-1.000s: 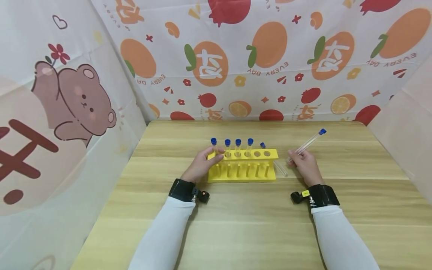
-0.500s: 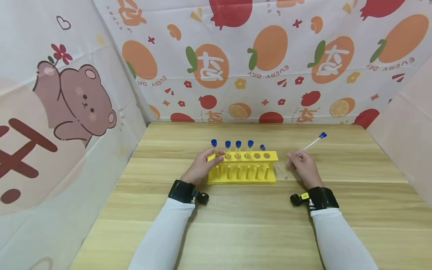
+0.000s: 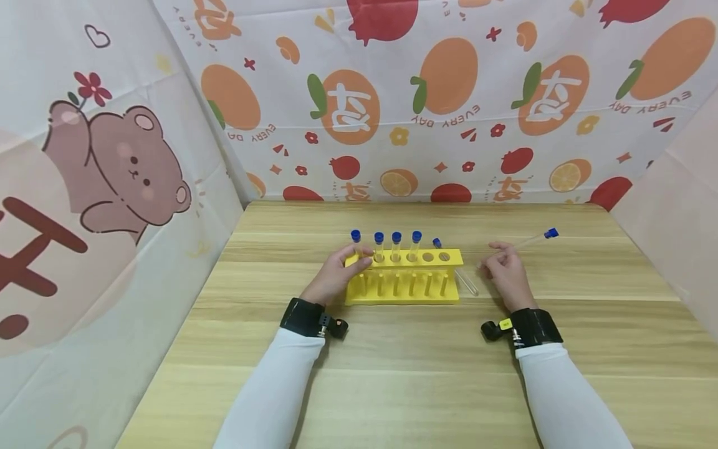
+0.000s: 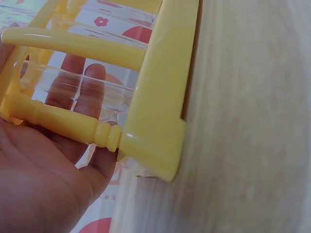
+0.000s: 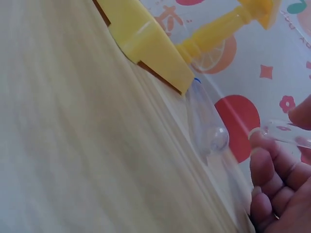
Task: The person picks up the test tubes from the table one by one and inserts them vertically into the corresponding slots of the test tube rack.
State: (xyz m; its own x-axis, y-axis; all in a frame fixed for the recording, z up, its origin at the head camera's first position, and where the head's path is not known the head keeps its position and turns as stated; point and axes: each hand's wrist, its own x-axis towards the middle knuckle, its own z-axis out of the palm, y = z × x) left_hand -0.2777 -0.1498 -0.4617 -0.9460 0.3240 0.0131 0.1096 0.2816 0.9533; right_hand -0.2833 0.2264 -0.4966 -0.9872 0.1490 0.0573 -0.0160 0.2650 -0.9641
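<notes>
A yellow test tube rack (image 3: 402, 299) stands on the table, with several blue-capped test tubes (image 3: 396, 243) upright in its left holes. Two holes at its right end hold none. My left hand (image 3: 335, 274) grips the rack's left end, its fingers round the side post (image 4: 63, 121) in the left wrist view. To the right of the rack, my right hand (image 3: 509, 277) pinches a clear test tube (image 3: 530, 241) close to its rounded end (image 5: 272, 130). This tube's blue cap (image 3: 551, 233) points right and slightly away, and the tube lies at a low slant.
Another capped test tube (image 3: 467, 282) lies slantwise on the wooden table (image 3: 415, 374), partly hidden behind the rack's right end. A fruit-print cloth (image 3: 449, 143) hangs along the table's back edge, and a bear-print cloth (image 3: 140, 262) along the left.
The test tube in my right hand has tipped lower, its blue cap moving right and down. My right fingers have shifted along it. My left hand stays on the rack.
</notes>
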